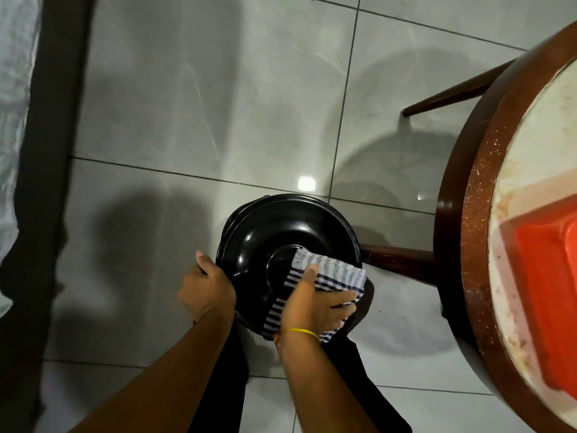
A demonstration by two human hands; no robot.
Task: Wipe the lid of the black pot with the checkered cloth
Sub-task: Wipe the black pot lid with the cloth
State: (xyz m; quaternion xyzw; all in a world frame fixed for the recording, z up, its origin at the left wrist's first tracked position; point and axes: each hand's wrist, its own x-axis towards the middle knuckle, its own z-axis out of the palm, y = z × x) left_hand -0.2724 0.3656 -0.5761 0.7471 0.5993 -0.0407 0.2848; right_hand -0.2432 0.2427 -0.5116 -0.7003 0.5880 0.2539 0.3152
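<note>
lid (274,232) of the black pot sits low centre of frame; my left hand (207,284) grips its left rim, my right hand (315,303) presses the checkered cloth (335,271) flat on it.

No writing, label, brand, number or sign can be read anywhere here: the surfaces in view carry no print that shows.
</note>
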